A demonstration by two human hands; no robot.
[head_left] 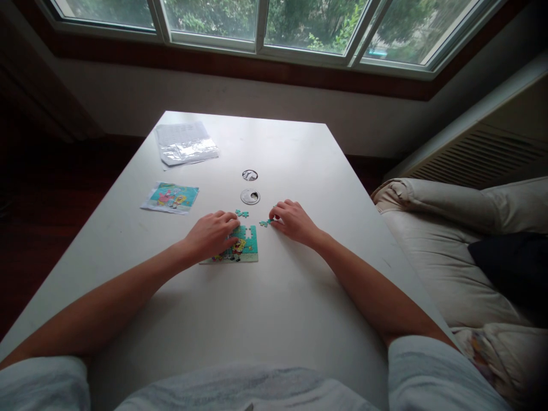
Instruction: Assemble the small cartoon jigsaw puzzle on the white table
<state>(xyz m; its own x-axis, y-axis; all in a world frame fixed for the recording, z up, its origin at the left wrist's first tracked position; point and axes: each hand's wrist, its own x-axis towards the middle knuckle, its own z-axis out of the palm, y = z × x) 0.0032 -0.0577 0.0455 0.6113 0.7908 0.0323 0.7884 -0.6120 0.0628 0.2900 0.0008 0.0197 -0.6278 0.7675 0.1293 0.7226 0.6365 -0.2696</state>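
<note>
A cartoon jigsaw puzzle [249, 249] lies flat on the white table, mostly joined, with a pale gap near its top edge. Over its left part rests my left hand [210, 234], fingers apart and lying on the pieces, hiding that side. My right hand [295, 221] is to the right of the puzzle, thumb and fingers pinched on a small teal puzzle piece [270, 221]. Right beside those fingertips lie loose puzzle pieces [263, 224]. More loose teal pieces [242, 214] sit just above the puzzle's top edge.
On the white table [295, 148], a cartoon picture sheet [173, 197] lies to the left. Behind it are papers in a clear plastic sleeve [187, 144]. Two round inserts [250, 197] are set in the tabletop. A cushioned sofa [428, 245] stands at the right.
</note>
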